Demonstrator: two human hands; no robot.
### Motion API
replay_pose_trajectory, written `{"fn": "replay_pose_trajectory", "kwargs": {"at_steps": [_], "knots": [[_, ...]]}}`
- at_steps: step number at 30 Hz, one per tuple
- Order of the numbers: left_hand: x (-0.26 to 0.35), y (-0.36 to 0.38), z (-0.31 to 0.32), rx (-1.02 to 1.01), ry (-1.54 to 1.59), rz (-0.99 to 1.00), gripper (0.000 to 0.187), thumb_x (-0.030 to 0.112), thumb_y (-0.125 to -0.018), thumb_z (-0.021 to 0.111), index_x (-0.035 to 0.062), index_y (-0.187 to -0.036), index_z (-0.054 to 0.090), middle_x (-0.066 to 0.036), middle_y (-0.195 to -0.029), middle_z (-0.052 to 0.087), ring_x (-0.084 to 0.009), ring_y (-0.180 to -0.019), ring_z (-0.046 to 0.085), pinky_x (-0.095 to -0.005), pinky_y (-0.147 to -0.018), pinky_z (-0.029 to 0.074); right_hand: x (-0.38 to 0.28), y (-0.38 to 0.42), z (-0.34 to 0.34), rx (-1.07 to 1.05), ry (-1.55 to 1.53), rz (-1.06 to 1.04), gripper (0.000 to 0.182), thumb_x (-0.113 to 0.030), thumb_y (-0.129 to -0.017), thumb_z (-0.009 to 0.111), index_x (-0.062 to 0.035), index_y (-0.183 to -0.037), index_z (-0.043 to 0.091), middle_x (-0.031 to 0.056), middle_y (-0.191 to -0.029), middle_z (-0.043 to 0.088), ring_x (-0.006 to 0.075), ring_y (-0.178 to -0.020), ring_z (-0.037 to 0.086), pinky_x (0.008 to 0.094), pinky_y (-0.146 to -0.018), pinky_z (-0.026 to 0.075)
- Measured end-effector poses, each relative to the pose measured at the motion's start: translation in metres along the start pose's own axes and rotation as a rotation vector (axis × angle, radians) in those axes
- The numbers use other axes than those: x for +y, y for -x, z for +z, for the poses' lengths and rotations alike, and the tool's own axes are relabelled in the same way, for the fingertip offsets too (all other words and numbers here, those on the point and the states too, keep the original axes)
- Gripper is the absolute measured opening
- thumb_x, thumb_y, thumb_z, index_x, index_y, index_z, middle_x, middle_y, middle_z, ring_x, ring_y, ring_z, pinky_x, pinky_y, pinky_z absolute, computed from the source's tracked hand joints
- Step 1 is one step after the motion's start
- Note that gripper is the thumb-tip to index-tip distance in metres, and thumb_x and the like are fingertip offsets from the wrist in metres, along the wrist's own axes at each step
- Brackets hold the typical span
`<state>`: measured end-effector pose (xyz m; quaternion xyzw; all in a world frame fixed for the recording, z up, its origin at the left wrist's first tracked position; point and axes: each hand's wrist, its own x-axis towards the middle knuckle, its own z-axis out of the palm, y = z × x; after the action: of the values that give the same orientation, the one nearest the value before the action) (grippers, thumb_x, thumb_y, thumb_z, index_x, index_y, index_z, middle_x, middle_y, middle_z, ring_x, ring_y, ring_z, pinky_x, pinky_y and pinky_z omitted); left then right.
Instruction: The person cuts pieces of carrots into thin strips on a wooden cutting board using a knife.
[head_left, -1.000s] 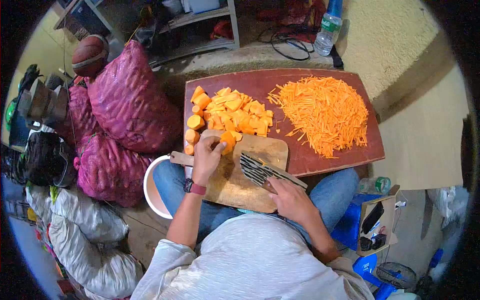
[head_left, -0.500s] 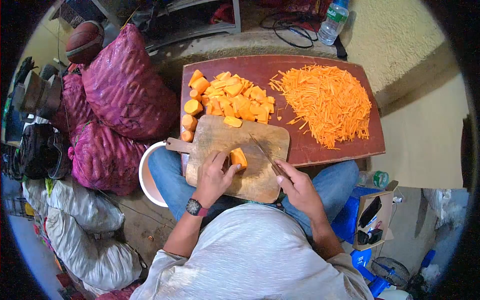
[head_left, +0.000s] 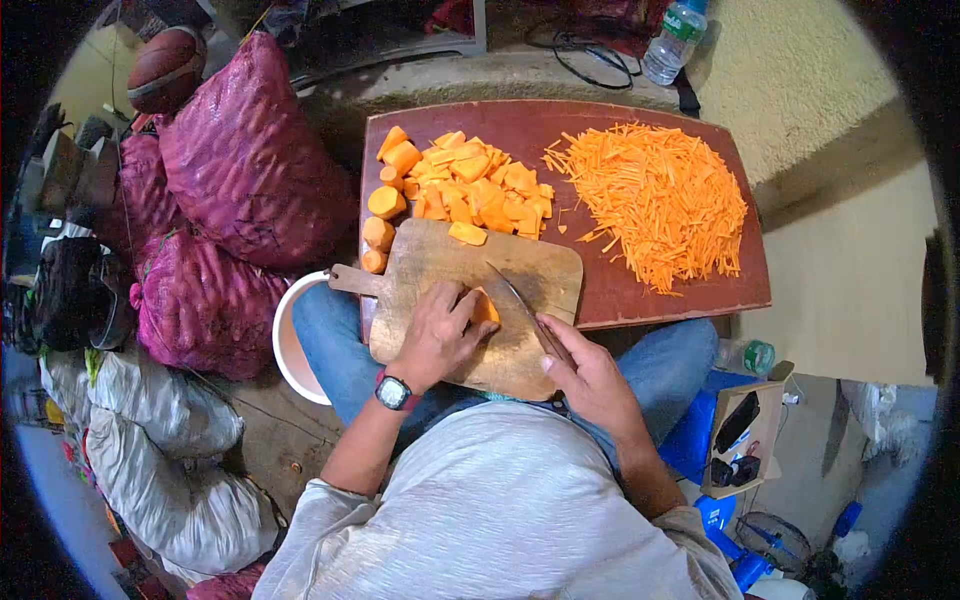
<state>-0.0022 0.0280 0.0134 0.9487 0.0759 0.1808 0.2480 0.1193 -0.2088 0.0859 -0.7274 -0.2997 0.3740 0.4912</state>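
While the left hand (head_left: 438, 328) is bunched up over an orange piece (head_left: 485, 308) on the cutting board (head_left: 430, 255), the right hand (head_left: 600, 380) has its fingers wrapped round the handle of a knife (head_left: 518, 294). The left fingers are curled in close together, holding that piece down around the middle of the board — they cover part of it, so I can't make out its whole shape. The blade points away from the body, seen nearly edge-on, just to the right of the piece with a bit of board showing between them.

A flat orange slice (head_left: 467, 234) lies by the board's far edge. Past that, on the dark red table (head_left: 745, 290), there's a pile of cut chunks (head_left: 480, 190), with stubby round bits (head_left: 385, 203) lined up along its left side. Over on the right half of the table sits a big heap of orange shreds (head_left: 665, 205), well apart from the knife.

The board's near end is over the person's lap, its handle sticking out left above a pale basin (head_left: 284, 345). Left wrist's got a watch (head_left: 393, 392) on it, and pinkish-red mesh sacks (head_left: 255, 165) full of something lumpy are piled off to the left — basketball (head_left: 167, 70) right beside them.
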Motion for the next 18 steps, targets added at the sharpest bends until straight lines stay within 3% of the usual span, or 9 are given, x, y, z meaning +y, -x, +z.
{"fn": "replay_pose_trajectory", "kwargs": {"at_steps": [3,5,9,11,18], "knots": [[0.003,0.006,0.001,0.043,0.035,0.017,0.050,0.026,-0.084,0.092,-0.0029,-0.120,0.073,-0.019,-0.112,0.066,-0.0395,-0.102,0.065,-0.0477,-0.088,0.055,0.003,0.000,0.004,0.001,0.067,-0.071,0.054,-0.008,-0.106,0.063,0.0063,-0.157,0.051,0.0254,-0.140,0.071,0.0281,-0.131,0.069,0.0376,-0.112,0.051],[0.007,0.009,0.002,0.033,0.011,0.000,0.051,0.027,-0.084,0.092,-0.0031,-0.121,0.073,-0.019,-0.111,0.065,-0.0390,-0.101,0.064,-0.0476,-0.088,0.055,0.005,-0.002,0.006,-0.059,0.089,-0.073,0.053,-0.009,-0.108,0.061,0.0058,-0.158,0.049,0.0311,-0.143,0.067,0.0415,-0.134,0.067,0.0434,-0.111,0.052],[0.010,0.018,0.011,0.080,-0.057,0.000,0.047,0.028,-0.088,0.088,-0.0018,-0.119,0.071,-0.017,-0.103,0.060,-0.0372,-0.092,0.059,-0.0485,-0.080,0.049,0.002,-0.013,0.011,-0.120,0.124,-0.093,0.052,-0.010,-0.109,0.059,0.0066,-0.157,0.050,0.0289,-0.141,0.069,0.0347,-0.132,0.069,0.0403,-0.112,0.051],[0.008,0.020,0.013,0.079,-0.037,0.006,0.045,0.025,-0.087,0.087,-0.0010,-0.121,0.071,-0.017,-0.104,0.060,-0.0371,-0.093,0.058,-0.0482,-0.081,0.048,0.001,-0.015,0.015,-0.109,0.139,-0.179,0.052,-0.008,-0.109,0.060,0.0048,-0.157,0.049,0.0336,-0.138,0.067,0.0475,-0.130,0.066,0.0465,-0.109,0.053],[0.011,0.019,0.002,-0.062,-0.125,0.063,0.049,0.013,-0.082,0.079,0.0040,-0.130,0.071,-0.015,-0.115,0.059,-0.0353,-0.106,0.056,-0.0485,-0.089,0.045,-0.003,-0.004,0.021,-0.064,0.279,-0.143,0.050,-0.011,-0.109,0.061,0.0038,-0.156,0.049,0.0326,-0.134,0.067,0.0516,-0.124,0.066,0.0509,-0.107,0.054]]}}
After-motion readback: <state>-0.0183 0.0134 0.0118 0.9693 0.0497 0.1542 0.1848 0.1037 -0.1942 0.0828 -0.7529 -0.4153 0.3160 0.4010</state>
